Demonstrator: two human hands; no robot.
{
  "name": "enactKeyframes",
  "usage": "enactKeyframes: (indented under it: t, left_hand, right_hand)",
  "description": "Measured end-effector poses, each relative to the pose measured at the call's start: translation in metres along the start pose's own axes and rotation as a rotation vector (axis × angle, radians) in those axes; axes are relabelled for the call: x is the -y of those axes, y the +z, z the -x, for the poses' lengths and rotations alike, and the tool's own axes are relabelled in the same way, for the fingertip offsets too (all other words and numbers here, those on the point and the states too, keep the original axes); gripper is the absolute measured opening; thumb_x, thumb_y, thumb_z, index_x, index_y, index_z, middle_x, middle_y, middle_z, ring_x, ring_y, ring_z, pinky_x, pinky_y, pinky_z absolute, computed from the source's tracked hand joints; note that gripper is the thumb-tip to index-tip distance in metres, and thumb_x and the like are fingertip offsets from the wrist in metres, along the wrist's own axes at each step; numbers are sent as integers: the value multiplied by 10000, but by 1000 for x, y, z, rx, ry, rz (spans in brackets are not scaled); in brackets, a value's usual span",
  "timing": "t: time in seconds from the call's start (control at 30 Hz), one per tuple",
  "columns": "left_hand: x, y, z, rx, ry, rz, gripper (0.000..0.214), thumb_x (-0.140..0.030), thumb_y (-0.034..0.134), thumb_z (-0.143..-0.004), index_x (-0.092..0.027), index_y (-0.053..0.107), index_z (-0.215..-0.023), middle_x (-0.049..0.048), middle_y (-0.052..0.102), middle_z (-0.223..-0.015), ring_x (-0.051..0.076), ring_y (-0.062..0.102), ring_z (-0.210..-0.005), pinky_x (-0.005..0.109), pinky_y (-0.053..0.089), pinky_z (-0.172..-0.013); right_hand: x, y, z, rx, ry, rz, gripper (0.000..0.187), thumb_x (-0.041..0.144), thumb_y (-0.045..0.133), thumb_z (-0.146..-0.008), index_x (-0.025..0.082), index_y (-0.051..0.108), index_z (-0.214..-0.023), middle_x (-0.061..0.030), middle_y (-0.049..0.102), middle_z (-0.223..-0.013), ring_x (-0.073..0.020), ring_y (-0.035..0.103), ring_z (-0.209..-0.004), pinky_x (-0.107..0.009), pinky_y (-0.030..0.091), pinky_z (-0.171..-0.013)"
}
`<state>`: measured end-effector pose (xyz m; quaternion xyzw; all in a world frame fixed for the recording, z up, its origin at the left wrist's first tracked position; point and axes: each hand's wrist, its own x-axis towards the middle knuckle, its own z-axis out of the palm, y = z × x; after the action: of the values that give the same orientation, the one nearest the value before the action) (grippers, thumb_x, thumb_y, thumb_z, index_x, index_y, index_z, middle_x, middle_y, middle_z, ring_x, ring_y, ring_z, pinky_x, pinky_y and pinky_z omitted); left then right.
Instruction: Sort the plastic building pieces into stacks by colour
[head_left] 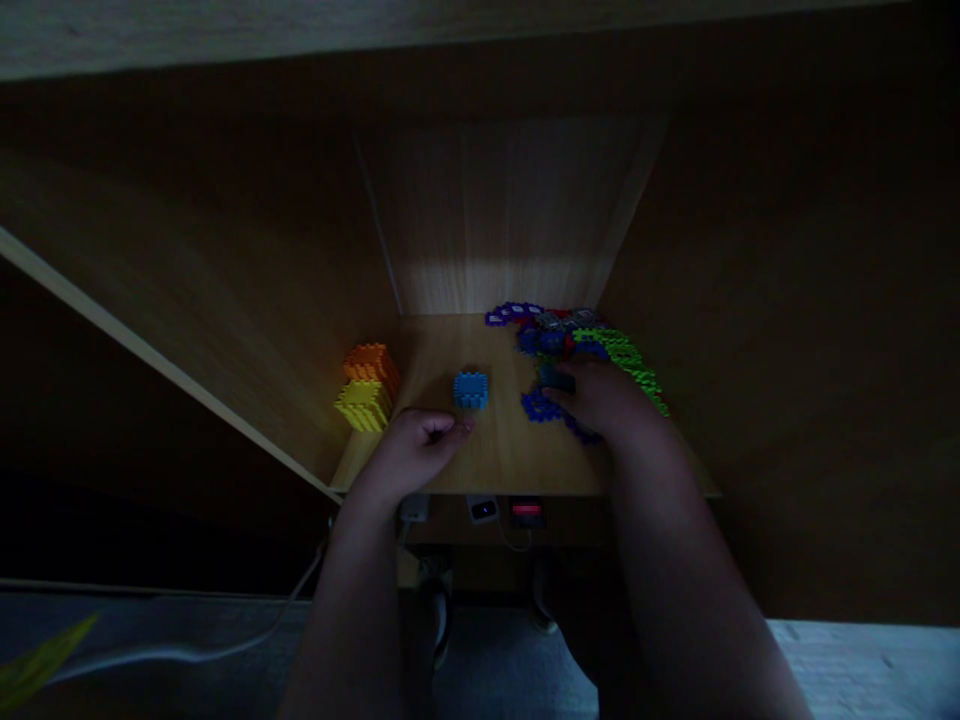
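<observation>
A small light-blue cube (470,389) of interlocking plastic tiles stands in the middle of a wooden shelf board (435,360). My left hand (411,452) rests on the board just in front and to the left of it, fingers curled in loosely with nothing visible inside. My right hand (604,400) lies palm down on a heap of loose tiles (585,345) in blue, dark blue, red and green at the right, its fingertips on dark blue pieces (538,405). Whether it grips one is hidden.
An orange cube (370,362) and a yellow cube (363,404) stand against the left wall of the wooden compartment. Green tiles (637,370) run along the right wall. Small devices (484,509) and a cable (292,600) sit below the board's front edge.
</observation>
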<state>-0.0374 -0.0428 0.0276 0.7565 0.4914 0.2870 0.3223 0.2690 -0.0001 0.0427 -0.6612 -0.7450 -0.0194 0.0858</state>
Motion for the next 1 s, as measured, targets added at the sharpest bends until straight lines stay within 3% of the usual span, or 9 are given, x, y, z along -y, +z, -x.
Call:
enactKeyframes:
  t: [0.33, 0.6, 0.7, 0.87, 1.0]
  left_hand:
    - [0, 0, 0, 0, -6, -16, 593, -607, 551, -995, -205, 339, -614, -45, 246, -635, 97, 264, -586, 259, 180, -533]
    - [1, 0, 0, 2, 4, -3, 573, -572, 562, -997, -202, 349, -615, -45, 246, -641, 97, 271, -589, 255, 184, -527]
    - [3, 0, 0, -1, 6, -4, 576, -577, 562, -1000, -200, 354, -616, -44, 255, -644, 97, 272, -590, 254, 183, -526]
    - [4, 1, 0, -1, 9, -8, 580, -586, 556, -1000, -200, 356, -617, -44, 256, -636, 97, 276, -590, 252, 185, -531]
    - [2, 0, 0, 3, 4, -5, 584, -601, 542, -1002, -201, 361, -616, -44, 259, -636, 98, 275, -590, 252, 187, -532]
  right_hand:
    - [5, -6, 4, 20, -5, 2, 412, 465, 643, -1041, 189, 752, -1325, -180, 737, -1383, -346, 709, -1220, -410, 532, -1009]
    - [8, -3, 8, 16, -7, -46, 532, 623, 680, -991, 200, 745, -1307, -175, 727, -1407, -366, 663, -1303, -420, 511, -1055]
    - [6, -2, 6, -13, -16, -68, 480, 564, 635, -1034, 182, 747, -1302, -176, 721, -1414, -354, 668, -1300, -419, 510, -1075]
    - [1, -2, 3, -95, 37, -100, 337, 291, 588, -1044, 197, 763, -1315, -153, 734, -1390, -308, 709, -1221, -394, 528, -1054]
    - [-3, -1, 3, -56, 50, -60, 290, 296, 659, -992, 246, 807, -1236, -136, 756, -1328, -313, 722, -1172, -412, 539, -1026]
